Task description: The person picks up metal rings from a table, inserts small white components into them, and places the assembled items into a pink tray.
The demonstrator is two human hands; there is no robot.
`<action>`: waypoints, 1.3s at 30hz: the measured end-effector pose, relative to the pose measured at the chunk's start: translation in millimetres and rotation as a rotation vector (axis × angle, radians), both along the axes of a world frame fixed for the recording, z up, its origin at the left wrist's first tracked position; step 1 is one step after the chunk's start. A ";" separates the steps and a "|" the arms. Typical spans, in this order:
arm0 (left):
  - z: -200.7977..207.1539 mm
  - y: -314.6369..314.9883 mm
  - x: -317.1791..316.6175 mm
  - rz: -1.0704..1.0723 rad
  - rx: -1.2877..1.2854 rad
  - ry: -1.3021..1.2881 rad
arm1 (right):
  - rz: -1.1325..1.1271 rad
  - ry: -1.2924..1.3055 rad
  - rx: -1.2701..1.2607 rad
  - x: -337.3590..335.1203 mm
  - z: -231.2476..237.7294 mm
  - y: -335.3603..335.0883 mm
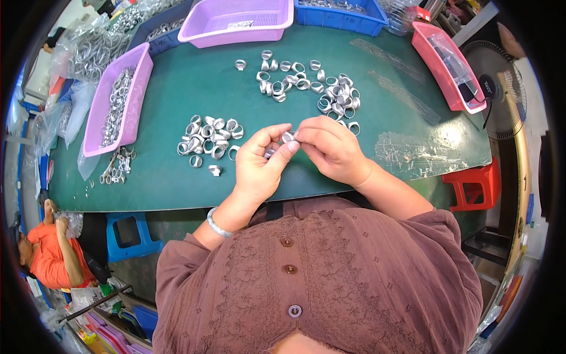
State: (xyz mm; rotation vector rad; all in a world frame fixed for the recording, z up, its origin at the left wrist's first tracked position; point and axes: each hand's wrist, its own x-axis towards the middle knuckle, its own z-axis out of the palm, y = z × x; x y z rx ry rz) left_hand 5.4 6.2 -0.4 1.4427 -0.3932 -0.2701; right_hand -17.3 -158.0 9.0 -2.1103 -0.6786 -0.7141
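Over the green table my left hand and my right hand meet at the fingertips. Between them is a silver-coloured metal ring, pinched by the thumb and fingers of both hands. Another ring shows in the curled fingers of my left hand. To the left of that hand lies a loose heap of similar rings. Beyond my right hand there is a second heap, partly hidden by the hand. More rings lie scattered farther off in the middle.
A pink basket of rings stands at the left, with small metal pieces beside it. Along the back are a lilac basket and a blue bin. A pink basket, a fan and a red stool stand at right.
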 end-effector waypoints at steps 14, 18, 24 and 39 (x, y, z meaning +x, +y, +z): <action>-12.8 18.7 15.5 -0.462 -0.853 0.781 | -0.375 0.156 -0.540 95.9 -10.2 -7.6; -11.8 21.1 16.4 -0.516 -0.888 0.768 | -0.404 0.234 -0.594 107.0 -10.7 -5.5; -11.9 22.7 15.8 -0.602 -0.828 0.649 | -0.334 0.262 -0.428 102.0 -12.5 -11.3; 3.2 7.7 9.5 -0.334 -0.521 0.741 | 0.271 0.524 0.717 23.7 4.9 -7.1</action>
